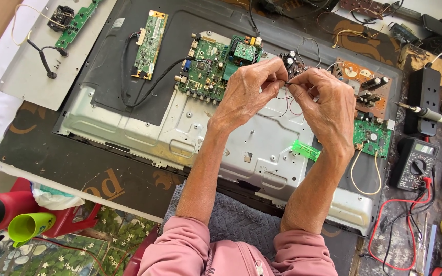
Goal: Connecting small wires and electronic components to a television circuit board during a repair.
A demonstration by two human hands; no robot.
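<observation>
Hands (287,94) pinching thin wire (288,82) over circuit board (208,64).

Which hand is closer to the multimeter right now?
Right. The right hand works just left of the multimeter, past the small green board. The left hand sits farther left, over the main circuit board.
</observation>
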